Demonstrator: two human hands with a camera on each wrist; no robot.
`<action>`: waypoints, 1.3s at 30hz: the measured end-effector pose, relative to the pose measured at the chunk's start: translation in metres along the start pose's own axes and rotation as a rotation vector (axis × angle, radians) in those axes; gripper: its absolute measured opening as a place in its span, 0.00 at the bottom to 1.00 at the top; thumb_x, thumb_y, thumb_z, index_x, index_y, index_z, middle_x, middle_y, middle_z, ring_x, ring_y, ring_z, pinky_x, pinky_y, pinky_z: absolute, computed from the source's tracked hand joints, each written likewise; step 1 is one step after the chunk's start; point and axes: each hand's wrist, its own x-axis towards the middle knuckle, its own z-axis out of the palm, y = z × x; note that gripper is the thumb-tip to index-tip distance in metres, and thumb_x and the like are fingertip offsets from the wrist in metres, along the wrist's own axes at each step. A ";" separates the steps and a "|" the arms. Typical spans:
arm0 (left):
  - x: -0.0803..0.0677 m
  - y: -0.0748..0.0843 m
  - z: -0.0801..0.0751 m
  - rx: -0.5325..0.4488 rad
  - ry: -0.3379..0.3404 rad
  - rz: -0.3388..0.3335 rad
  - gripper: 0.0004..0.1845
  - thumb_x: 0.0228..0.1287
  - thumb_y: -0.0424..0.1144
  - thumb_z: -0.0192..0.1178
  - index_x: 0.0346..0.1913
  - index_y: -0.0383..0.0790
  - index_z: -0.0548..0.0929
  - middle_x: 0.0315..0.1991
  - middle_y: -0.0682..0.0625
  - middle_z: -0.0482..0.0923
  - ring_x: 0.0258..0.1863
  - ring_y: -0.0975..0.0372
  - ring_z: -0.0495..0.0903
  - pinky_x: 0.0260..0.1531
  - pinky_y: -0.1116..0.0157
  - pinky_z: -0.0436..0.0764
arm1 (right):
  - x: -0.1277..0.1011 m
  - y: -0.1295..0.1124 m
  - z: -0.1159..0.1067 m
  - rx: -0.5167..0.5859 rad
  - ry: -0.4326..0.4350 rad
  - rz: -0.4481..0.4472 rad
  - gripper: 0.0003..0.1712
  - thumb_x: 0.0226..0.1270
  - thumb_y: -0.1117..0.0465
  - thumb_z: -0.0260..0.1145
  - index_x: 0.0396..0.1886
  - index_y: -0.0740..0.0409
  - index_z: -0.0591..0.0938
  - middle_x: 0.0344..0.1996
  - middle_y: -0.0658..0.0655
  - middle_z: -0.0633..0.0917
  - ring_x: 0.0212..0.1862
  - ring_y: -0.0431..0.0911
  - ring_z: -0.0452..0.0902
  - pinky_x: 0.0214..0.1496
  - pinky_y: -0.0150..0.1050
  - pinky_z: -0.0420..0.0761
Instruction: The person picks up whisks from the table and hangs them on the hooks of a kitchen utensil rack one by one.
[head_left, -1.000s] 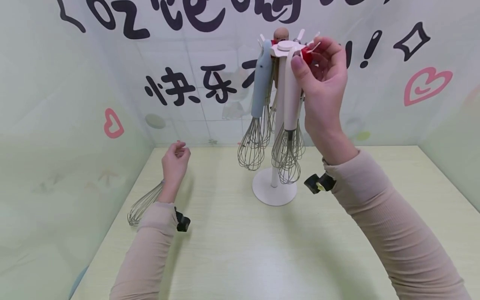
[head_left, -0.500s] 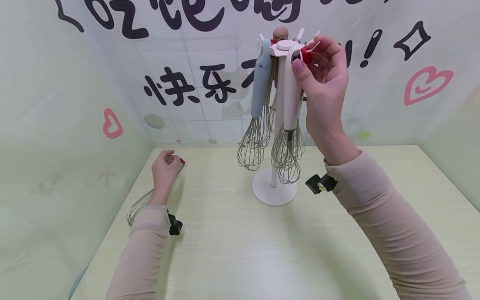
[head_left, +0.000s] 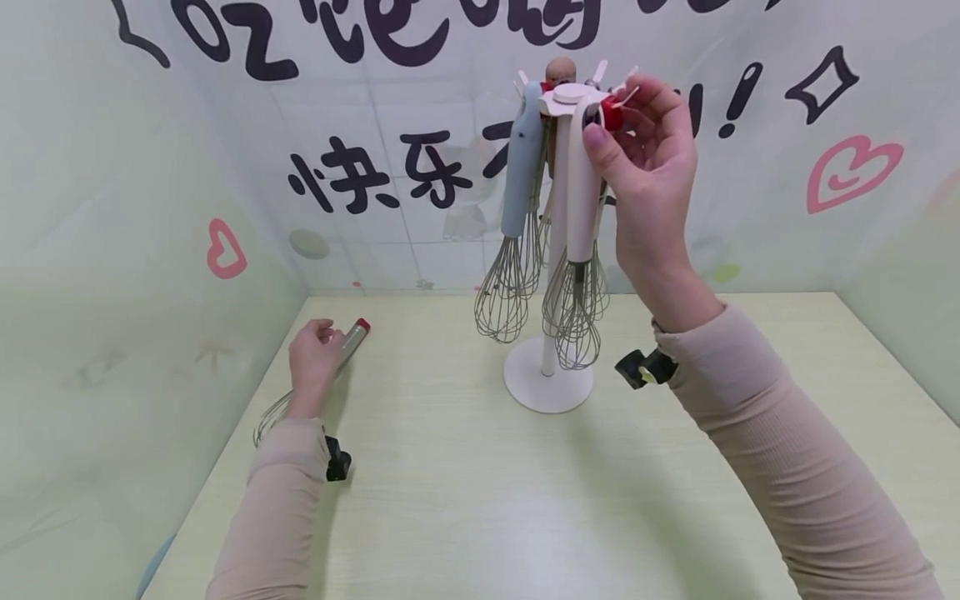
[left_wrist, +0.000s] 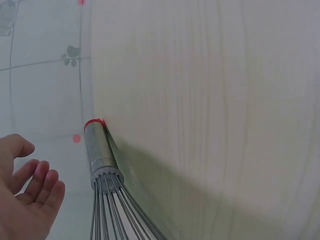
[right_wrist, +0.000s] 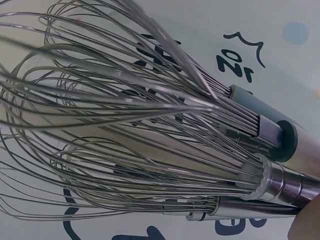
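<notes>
On the left of the table lies a silver-handled whisk (head_left: 352, 342) with a red end. My left hand (head_left: 313, 358) hovers over its middle in the head view. The left wrist view shows loosely bent fingers (left_wrist: 42, 187) beside the whisk handle (left_wrist: 100, 145), apart from it. A white stand (head_left: 549, 392) carries several hanging whisks, among them a blue-handled whisk (head_left: 522, 167) and a white-handled whisk (head_left: 582, 183). At the stand's top my right hand (head_left: 652, 167) pinches a red-ended whisk (head_left: 612, 114), its handle mostly hidden. Wire loops (right_wrist: 125, 125) fill the right wrist view.
The pale wood table (head_left: 465, 500) meets a printed back wall (head_left: 435, 258) with black lettering. Side walls (head_left: 135, 375) close it in at left and right. A wooden-ended whisk (head_left: 560, 70) hangs at the stand's rear.
My left hand has drawn back leftward and toward me, uncovering the red end and silver handle of the lying whisk. The right hand stays at the stand's top, almost still.
</notes>
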 end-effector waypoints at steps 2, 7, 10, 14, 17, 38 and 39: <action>0.001 -0.003 -0.001 0.024 -0.016 -0.006 0.24 0.69 0.36 0.47 0.65 0.29 0.67 0.61 0.32 0.71 0.60 0.44 0.70 0.63 0.50 0.72 | 0.000 -0.001 -0.001 -0.012 -0.004 0.007 0.20 0.58 0.78 0.61 0.49 0.61 0.71 0.41 0.52 0.75 0.46 0.44 0.72 0.51 0.32 0.76; 0.001 -0.008 -0.004 0.080 -0.041 -0.010 0.25 0.70 0.37 0.48 0.66 0.28 0.66 0.62 0.31 0.70 0.62 0.42 0.69 0.64 0.48 0.70 | 0.000 -0.001 -0.003 -0.037 -0.012 0.014 0.20 0.58 0.77 0.61 0.50 0.61 0.72 0.41 0.52 0.76 0.47 0.45 0.72 0.52 0.32 0.76; 0.001 -0.010 -0.005 0.106 -0.053 -0.012 0.25 0.69 0.36 0.48 0.65 0.27 0.66 0.62 0.30 0.69 0.62 0.41 0.68 0.64 0.47 0.70 | 0.000 -0.002 -0.003 -0.029 -0.013 0.023 0.20 0.58 0.77 0.61 0.50 0.62 0.72 0.41 0.53 0.75 0.48 0.45 0.72 0.53 0.31 0.76; 0.001 -0.014 -0.006 0.130 -0.063 -0.016 0.25 0.69 0.36 0.49 0.66 0.27 0.65 0.62 0.30 0.69 0.61 0.41 0.68 0.62 0.48 0.72 | 0.000 -0.002 -0.003 -0.027 -0.018 0.024 0.21 0.58 0.77 0.61 0.51 0.62 0.71 0.42 0.52 0.75 0.48 0.45 0.72 0.54 0.32 0.76; 0.002 -0.017 -0.006 0.143 -0.068 -0.014 0.25 0.70 0.36 0.49 0.66 0.26 0.65 0.62 0.29 0.69 0.60 0.41 0.69 0.58 0.49 0.76 | 0.000 -0.003 -0.003 -0.026 -0.018 0.022 0.21 0.59 0.78 0.61 0.51 0.62 0.71 0.42 0.52 0.75 0.48 0.45 0.72 0.54 0.32 0.76; 0.001 -0.030 -0.006 0.222 -0.116 -0.003 0.25 0.68 0.35 0.52 0.65 0.26 0.67 0.59 0.28 0.71 0.52 0.42 0.75 0.47 0.52 0.79 | 0.000 -0.001 -0.004 -0.020 -0.024 0.014 0.20 0.58 0.78 0.61 0.49 0.61 0.72 0.42 0.53 0.76 0.48 0.45 0.72 0.54 0.32 0.76; 0.001 -0.030 -0.006 0.230 -0.121 -0.004 0.25 0.68 0.35 0.52 0.65 0.27 0.67 0.59 0.28 0.71 0.51 0.43 0.75 0.45 0.54 0.79 | 0.000 -0.001 -0.003 -0.020 -0.025 0.014 0.20 0.58 0.78 0.61 0.49 0.61 0.72 0.42 0.53 0.76 0.48 0.45 0.72 0.54 0.32 0.76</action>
